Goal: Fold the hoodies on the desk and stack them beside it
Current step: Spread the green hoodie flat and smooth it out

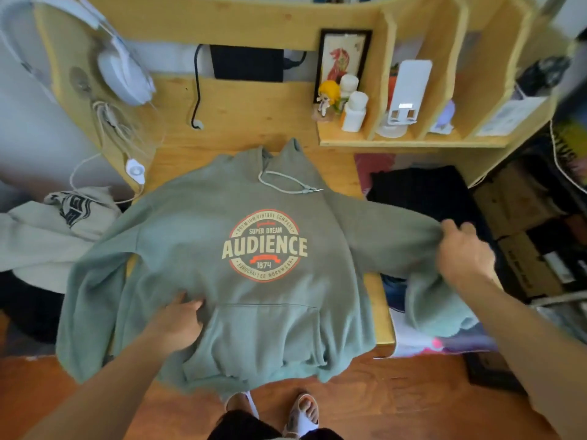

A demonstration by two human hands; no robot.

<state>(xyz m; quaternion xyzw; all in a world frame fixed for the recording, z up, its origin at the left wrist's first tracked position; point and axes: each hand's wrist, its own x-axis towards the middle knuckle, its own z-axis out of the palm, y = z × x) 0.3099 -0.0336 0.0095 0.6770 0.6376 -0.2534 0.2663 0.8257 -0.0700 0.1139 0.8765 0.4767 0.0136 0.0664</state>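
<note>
A grey-green hoodie (197,236) with a round "AUDIENCE" print lies face up on the wooden desk (241,122), hood toward the back, hem hanging over the front edge. My left hand (179,322) presses flat on its lower front, just left of the pouch pocket. My right hand (462,252) grips the hoodie's right sleeve and holds it out to the right, past the desk's edge. The sleeve's cuff hangs down below my wrist. A cream hoodie (47,230) with a dark print lies crumpled at the desk's left side.
Dark clothes (425,192) are piled to the right of the desk under a shelf (413,141) with bottles and a figurine. White headphones (124,71) and cables hang at the back left. Boxes stand at the far right. My sandalled feet (301,411) stand on the wooden floor.
</note>
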